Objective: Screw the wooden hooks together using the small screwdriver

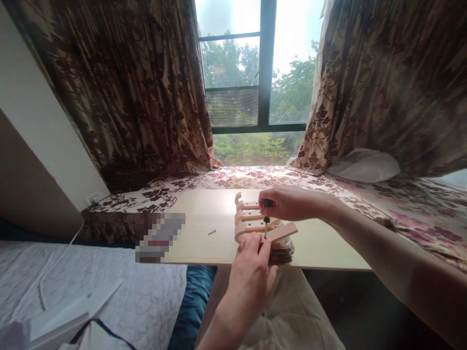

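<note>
My right hand (288, 203) is closed around the dark handle of a screwdriver (266, 221), which stands upright with its tip down at the near end of a wooden rack (251, 224). The pale rack has several curved, hook-like pieces and slats with dark holes or screw heads. My left hand (248, 272) grips its near edge, fingertips beside the screwdriver tip; part of the wood is hidden beneath them. One wooden strip (286, 232) juts out at an angle to the right. Below it lie a clear plastic bag (289, 243) and a brown stack (280, 255). A small screw (212, 232) rests to the left.
The light wooden board (328, 243) lies across my lap area. At its left end is a blurred-out grey item (162, 238). A bed with a white quilt (146, 291) is at left. A flower-patterned window seat (248, 177) and curtains (156, 97) stand beyond.
</note>
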Demonstrator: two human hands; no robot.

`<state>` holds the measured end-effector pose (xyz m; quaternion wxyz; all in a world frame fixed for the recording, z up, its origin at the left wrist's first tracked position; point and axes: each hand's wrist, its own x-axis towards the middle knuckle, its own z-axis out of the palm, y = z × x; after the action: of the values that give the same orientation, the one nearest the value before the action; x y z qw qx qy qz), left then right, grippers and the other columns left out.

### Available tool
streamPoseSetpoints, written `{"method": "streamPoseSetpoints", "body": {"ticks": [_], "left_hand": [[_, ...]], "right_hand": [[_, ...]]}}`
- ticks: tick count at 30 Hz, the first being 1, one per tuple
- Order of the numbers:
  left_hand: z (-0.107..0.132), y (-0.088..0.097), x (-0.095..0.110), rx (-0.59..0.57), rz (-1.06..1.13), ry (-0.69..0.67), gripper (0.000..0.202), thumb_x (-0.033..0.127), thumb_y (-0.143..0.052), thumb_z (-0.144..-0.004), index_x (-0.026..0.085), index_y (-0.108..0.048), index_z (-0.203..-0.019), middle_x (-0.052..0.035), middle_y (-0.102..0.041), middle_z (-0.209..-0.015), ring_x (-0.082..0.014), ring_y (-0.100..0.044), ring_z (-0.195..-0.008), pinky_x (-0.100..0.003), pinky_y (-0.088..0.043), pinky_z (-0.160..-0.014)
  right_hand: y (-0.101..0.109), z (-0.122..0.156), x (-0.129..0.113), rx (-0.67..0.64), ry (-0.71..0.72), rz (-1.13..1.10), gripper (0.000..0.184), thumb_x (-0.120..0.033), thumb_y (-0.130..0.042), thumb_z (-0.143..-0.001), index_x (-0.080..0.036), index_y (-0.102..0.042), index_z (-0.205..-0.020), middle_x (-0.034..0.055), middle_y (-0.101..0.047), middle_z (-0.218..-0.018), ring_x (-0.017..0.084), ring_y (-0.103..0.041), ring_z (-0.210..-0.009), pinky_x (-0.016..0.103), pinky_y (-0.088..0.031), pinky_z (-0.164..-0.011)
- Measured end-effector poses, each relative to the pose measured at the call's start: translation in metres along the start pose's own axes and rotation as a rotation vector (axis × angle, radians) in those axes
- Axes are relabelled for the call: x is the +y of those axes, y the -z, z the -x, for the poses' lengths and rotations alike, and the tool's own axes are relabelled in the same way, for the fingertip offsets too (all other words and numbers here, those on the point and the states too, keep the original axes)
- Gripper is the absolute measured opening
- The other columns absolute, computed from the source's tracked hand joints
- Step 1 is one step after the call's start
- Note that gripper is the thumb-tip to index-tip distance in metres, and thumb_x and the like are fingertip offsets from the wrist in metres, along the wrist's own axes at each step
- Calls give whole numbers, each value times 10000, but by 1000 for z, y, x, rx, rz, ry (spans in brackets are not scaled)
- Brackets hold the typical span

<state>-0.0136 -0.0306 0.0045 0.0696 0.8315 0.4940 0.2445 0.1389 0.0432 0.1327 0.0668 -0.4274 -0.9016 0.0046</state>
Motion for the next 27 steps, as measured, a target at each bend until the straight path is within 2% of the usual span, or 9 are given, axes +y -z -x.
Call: {"method": "streamPoseSetpoints", "body": {"ticks": [4, 11, 16, 22, 27], "left_hand": [[0, -1, -1, 3, -5, -4, 503, 164, -577, -805, 155, -505, -1303, -116, -470, -1352, -284, -414, -1267, -447, -347, -1119], [0, -2, -1, 1, -3, 3, 527, 161, -581, -803, 154, -494, -1322, -117, -461, -1369, -285, -412, -1278, -441, -339, -1130], [0, -2, -1, 9, 6, 0, 530, 143, -585, -794, 164, -493, -1316, -112, -470, -1353, -279, -421, -1265, -439, -352, -1120], [-1, -1, -1, 10, 1, -4, 510, 152, -581, -801, 163, -495, -1303, -118, -468, -1354, -285, -416, -1272, -456, -352, -1119], [0, 1, 0, -3, 0, 5, 531, 150, -593, -794, 173, -487, -1314, -108, -462, -1367, -286, -413, -1278, -451, -346, -1126]], "right_hand": [[-2, -2, 0, 19, 19, -7, 155, -225, -510, -867, -165, -653, -870, 34, -654, -751, 102, -483, -622, 221, -282, -562], [-7, -6, 3, 30, -45, 33, 229, -329, -509, -909, -150, -647, -872, 62, -665, -773, 114, -492, -631, 229, -275, -550], [-2, 0, 1, 24, -2, 35, 167, -273, -511, -885, -178, -648, -882, 33, -665, -771, 105, -482, -616, 226, -268, -549], [-9, -2, -2, 69, -31, 104, 199, -279, -472, -901, -158, -622, -852, 62, -665, -768, 123, -475, -639, 239, -273, -566], [-1, -1, -4, 7, -34, 85, 183, -311, -513, -879, -180, -640, -891, 40, -670, -777, 115, -488, -625, 228, -268, -546]]}}
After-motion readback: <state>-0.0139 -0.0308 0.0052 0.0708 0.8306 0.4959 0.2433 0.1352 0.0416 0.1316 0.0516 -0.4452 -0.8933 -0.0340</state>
